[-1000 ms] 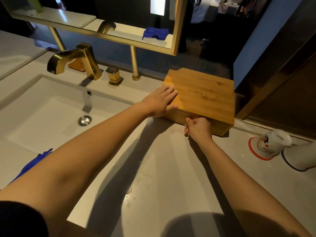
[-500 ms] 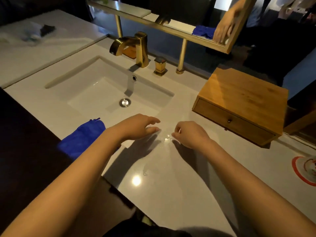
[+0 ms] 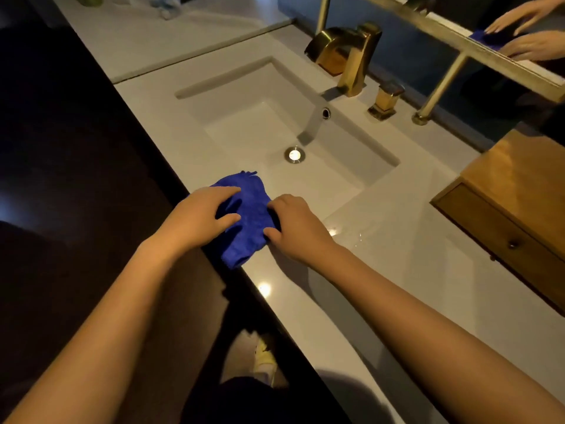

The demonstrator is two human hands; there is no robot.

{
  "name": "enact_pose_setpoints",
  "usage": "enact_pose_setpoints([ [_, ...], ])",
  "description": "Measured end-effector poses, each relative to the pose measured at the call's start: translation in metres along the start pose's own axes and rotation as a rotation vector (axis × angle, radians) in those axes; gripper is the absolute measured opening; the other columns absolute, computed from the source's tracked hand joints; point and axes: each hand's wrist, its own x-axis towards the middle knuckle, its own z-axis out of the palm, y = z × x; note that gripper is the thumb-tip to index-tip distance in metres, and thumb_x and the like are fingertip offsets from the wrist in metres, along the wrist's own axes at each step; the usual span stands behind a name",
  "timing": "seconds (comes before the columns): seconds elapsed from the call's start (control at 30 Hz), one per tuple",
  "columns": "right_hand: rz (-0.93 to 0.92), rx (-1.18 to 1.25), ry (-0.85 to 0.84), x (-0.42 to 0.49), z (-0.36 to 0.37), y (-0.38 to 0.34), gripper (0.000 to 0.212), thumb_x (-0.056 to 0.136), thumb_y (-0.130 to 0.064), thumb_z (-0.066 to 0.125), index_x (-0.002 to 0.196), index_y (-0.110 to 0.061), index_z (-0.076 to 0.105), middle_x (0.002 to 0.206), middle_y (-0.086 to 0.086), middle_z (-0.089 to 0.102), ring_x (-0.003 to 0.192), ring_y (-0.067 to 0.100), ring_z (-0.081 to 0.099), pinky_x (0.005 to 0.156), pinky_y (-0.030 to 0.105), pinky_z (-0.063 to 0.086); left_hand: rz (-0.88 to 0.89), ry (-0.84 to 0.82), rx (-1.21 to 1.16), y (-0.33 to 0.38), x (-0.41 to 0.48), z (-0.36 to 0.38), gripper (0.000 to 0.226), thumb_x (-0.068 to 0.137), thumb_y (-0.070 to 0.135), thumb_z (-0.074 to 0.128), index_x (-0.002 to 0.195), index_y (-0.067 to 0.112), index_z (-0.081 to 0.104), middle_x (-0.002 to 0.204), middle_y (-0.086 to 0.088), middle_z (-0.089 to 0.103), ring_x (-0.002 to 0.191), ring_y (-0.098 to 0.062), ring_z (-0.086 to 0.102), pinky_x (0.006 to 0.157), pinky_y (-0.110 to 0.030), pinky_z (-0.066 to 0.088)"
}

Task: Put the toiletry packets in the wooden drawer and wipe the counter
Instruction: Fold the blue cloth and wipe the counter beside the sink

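Note:
A crumpled blue cloth (image 3: pixel 246 220) lies on the front edge of the white counter (image 3: pixel 394 270), just before the sink. My left hand (image 3: pixel 201 217) rests on the cloth's left side with fingers spread over it. My right hand (image 3: pixel 295 226) grips the cloth's right side with curled fingers. The wooden drawer box (image 3: pixel 516 203) stands at the right on the counter, its drawer closed with a small dark knob. No toiletry packets are in sight.
A rectangular sink (image 3: pixel 275 123) with a metal drain lies behind the cloth. A gold faucet (image 3: pixel 348 56) and gold handle (image 3: pixel 385 99) stand at its back, under a gold-framed mirror (image 3: pixel 477 47). Water drops glisten on the counter right of my right hand.
Both hands left the wooden box, its drawer now closed, and moved left to the blue cloth at the counter's front edge. The view swung left and down.

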Motion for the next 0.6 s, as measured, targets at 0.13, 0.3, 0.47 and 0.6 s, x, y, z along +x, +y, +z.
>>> enact_pose_setpoints([
  [0.13, -0.06, -0.018, 0.05, 0.018, 0.015, -0.015, 0.049, 0.087, -0.022, 0.059, 0.131, -0.006, 0.042, 0.145, 0.012, 0.035, 0.132, 0.027, 0.03, 0.102, 0.036, 0.039, -0.016, -0.036, -0.023, -0.023, -0.002, 0.013, 0.073, 0.082, 0.038, 0.065, 0.144, 0.016, 0.033, 0.15, -0.005, 0.037, 0.139, -0.022, 0.032, 0.113, -0.036, 0.027],
  [0.3, -0.215, -0.214, -0.086, 0.03, 0.033, -0.017, 0.072, 0.091, -0.035, 0.054, 0.147, -0.008, 0.019, 0.157, 0.013, 0.015, 0.143, 0.027, 0.016, 0.116, 0.035, 0.016, -0.029, -0.041, -0.052, -0.033, -0.005, 0.028, 0.085, 0.081, 0.042, 0.064, 0.148, 0.014, 0.02, 0.159, -0.004, 0.015, 0.146, -0.018, 0.012, 0.117, -0.032, 0.012],
  [0.47, -0.191, -0.143, -0.025, 0.033, 0.037, -0.012, 0.06, 0.09, -0.031, 0.056, 0.142, -0.01, 0.035, 0.15, 0.009, 0.035, 0.133, 0.026, 0.031, 0.109, 0.035, 0.028, 0.005, 0.01, -0.038, -0.039, -0.004, 0.034, 0.077, 0.083, 0.042, 0.061, 0.146, 0.015, 0.026, 0.157, -0.002, 0.02, 0.146, -0.016, 0.016, 0.117, -0.03, 0.014],
  [0.6, -0.156, -0.021, 0.143, 0.031, 0.045, -0.012, 0.032, 0.085, -0.017, 0.062, 0.116, -0.009, 0.062, 0.114, 0.01, 0.061, 0.104, 0.028, 0.05, 0.089, 0.04, 0.043, 0.047, 0.085, -0.001, -0.04, -0.002, 0.036, 0.062, 0.086, 0.04, 0.059, 0.14, 0.016, 0.041, 0.152, 0.0, 0.035, 0.142, -0.014, 0.026, 0.114, -0.03, 0.023],
])
